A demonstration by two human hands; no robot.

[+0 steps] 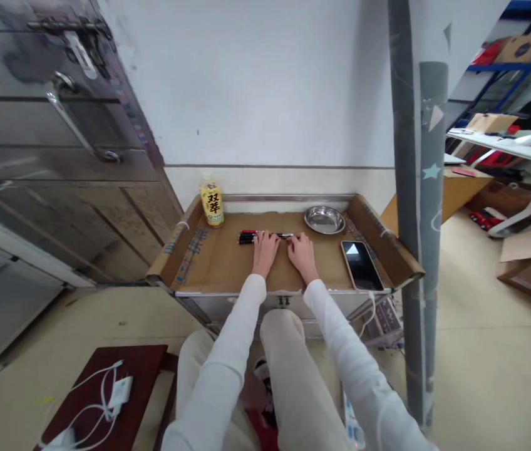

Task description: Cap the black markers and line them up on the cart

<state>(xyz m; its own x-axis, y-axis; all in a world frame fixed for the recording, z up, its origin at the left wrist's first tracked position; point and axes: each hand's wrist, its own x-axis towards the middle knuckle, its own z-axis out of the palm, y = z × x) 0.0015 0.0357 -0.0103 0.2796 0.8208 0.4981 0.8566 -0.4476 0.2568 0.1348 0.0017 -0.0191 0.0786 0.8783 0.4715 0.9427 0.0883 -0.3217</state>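
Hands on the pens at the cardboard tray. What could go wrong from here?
1. The pens lie loose in a row under the left hand; a nudge may roll them.
2. The right hand is close to the phone at the tray's front edge; a sweep might knock it off.

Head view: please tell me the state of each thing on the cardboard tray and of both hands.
Pens: lying bunched, left fingertips on them.
Bottle: upright, capped.
Metal bowl: upright, looks empty.
Phone: flat, screen dark.
Left hand: palm down, open.
Right hand: palm down, open, holding nothing.
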